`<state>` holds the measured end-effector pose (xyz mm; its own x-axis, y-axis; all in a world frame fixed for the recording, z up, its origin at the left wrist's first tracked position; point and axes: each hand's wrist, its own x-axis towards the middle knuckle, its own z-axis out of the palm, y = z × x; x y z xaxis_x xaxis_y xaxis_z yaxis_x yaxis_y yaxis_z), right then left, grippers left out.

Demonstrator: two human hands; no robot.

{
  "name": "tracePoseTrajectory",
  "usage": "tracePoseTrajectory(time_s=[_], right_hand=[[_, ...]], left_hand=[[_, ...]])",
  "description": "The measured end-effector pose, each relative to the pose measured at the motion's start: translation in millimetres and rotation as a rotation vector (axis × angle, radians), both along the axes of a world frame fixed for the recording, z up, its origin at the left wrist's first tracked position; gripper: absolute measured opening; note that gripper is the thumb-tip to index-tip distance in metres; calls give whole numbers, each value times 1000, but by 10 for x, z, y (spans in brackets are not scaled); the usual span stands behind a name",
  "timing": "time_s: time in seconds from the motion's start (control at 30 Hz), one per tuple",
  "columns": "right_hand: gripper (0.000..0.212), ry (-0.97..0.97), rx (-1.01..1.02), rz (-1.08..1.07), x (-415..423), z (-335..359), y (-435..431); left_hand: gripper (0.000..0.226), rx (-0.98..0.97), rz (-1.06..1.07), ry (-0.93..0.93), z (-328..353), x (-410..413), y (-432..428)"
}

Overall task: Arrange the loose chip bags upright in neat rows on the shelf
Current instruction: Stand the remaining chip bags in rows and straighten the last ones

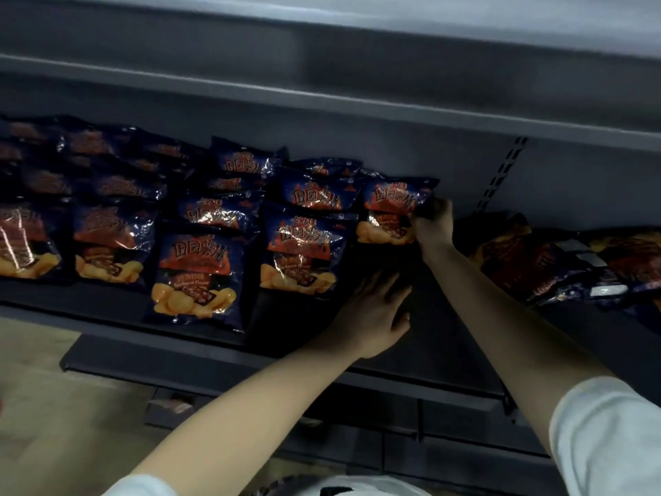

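Farther back on the shelf [440, 334], the right hand [431, 225] has its fingers curled round the right edge of a chip bag [391, 209], pinching the dark foil there. That bag stands roughly upright with its printed front facing out, directly left of the gripping fingers, and its top corner shows just above them. It sits at the right end of the standing rows [107, 209], close beside the neighbouring bags.

Nearer the front, the left hand [372, 313] is flat with its fingers straight and spread, holding nothing. It lies low over a bare dark patch of the shelf; whether the palm actually touches the surface is hard to tell. Just beyond and to the left of its fingertips stands a front bag [300, 252], upright and facing out. Further left of the fingers, another bag [195, 277] stands a little ahead of the line, near the shelf's front edge.

To the right of the right hand's fingers, past the forearm, a loose pile [543, 266] of the same bags lies flat and jumbled, overlapping one another. Above the fingers a slotted metal strip [500, 173] runs up the grey back panel to the upper shelf [322, 94]. A white sleeve [608, 434] covers the right upper arm, and the pale floor [35, 388] shows below the shelf's left end. The whole view is dim and slightly blurred.
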<state>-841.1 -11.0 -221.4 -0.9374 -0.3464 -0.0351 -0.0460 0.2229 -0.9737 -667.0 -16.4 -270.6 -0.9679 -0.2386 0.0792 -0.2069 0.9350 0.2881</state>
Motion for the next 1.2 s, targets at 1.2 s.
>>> tracePoseTrajectory(time_s=[1.2], right_hand=[[60,-284,-178,79,119,-52,2321]], left_hand=[[75,423,155,17,184,-1289,1040]])
